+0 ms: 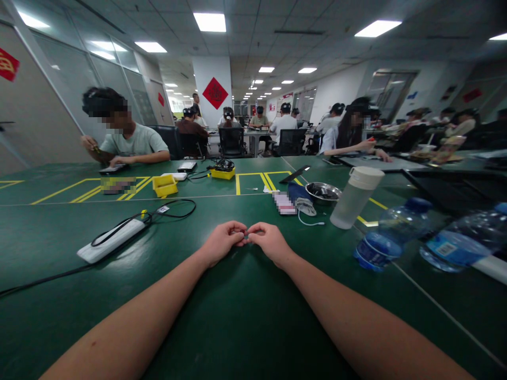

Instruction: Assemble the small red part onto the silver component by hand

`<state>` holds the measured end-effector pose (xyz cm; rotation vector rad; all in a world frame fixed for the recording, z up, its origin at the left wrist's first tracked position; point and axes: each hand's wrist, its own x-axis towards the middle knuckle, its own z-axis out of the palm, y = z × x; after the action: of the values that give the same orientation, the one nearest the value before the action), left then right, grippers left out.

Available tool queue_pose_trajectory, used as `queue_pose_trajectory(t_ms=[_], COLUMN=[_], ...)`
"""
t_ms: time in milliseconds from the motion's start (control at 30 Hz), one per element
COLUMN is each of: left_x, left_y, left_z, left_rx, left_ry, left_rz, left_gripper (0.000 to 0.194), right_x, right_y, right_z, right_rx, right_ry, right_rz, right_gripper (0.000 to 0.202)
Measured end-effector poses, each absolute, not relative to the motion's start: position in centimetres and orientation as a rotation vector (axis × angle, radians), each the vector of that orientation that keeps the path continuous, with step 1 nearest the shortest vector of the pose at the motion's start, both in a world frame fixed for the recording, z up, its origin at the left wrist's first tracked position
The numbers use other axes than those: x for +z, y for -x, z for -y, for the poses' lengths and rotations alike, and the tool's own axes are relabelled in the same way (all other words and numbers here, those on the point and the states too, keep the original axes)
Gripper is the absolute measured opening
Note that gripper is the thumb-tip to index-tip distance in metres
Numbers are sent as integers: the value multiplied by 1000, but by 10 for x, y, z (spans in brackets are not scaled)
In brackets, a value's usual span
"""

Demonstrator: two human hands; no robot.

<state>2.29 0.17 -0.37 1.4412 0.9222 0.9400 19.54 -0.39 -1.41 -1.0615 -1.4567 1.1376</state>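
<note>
My left hand (pixel 225 240) and my right hand (pixel 269 240) meet at the middle of the view, just above the green table (pixel 253 295). The fingers of both are closed in a pinch, with the tips nearly touching. A small dark reddish object (pixel 243 231) shows between the left thumb and forefinger; its kind is too small to make out. What the right fingertips pinch, if anything, is hidden by the fingers. Beyond my right hand lie a pink blurred item (pixel 284 203) and a dark blue cloth (pixel 297 193).
At right stand a frosted tumbler (pixel 354 200), a metal bowl (pixel 324 192) and two water bottles, the nearer one (pixel 382 243) blue-labelled. On the left lies a white power strip (pixel 113 240) with a black cable. Farther back are yellow bins (pixel 165 186) and seated people.
</note>
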Motion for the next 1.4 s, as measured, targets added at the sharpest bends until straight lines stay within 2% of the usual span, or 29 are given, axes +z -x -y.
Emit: queue_pose_trajectory(t_ms=[400,1067,1400], left_x=[-6,-4,0], left_y=[-22,-22,-21], left_z=[-3,-3,-1], left_rx=[965,954,930], left_ry=[-1401,-1268,-1405], left_rz=[-901,-885,-934], left_gripper=[17,22,18], right_x=[-19,-22,-20], right_y=[-196,-196,-195], right_z=[0,-3,0], right_rx=[1151,1191,1185], right_ry=[1069,1048,1035], right_rz=[1391,1341,1351], right_gripper=[14,18,17])
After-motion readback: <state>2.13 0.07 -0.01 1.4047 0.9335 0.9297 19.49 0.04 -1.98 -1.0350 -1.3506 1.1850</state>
